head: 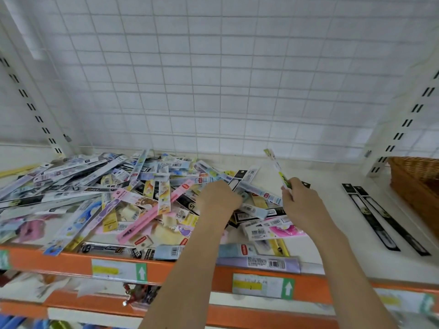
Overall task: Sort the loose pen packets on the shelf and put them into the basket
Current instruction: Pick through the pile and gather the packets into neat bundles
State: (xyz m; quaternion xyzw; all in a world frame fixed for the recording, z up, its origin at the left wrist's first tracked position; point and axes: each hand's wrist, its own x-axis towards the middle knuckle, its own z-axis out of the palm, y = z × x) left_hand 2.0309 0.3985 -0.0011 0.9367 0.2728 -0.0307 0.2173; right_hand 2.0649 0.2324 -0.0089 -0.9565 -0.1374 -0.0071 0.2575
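Right grip [299, 202] pinches 1 green packet [276, 166] upright; left grip [219, 198] curls into the pile [99, 198]

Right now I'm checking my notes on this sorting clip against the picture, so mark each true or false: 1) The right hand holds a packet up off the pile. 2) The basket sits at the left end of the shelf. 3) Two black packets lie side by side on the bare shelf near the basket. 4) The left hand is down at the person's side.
1) True: the right hand pinches a green-and-white packet raised above the pile.
2) False: the wicker basket is at the right end.
3) True: the two black packets lie together, apart from the pile.
4) False: the left hand reaches into the pile; what its grip holds is hidden.
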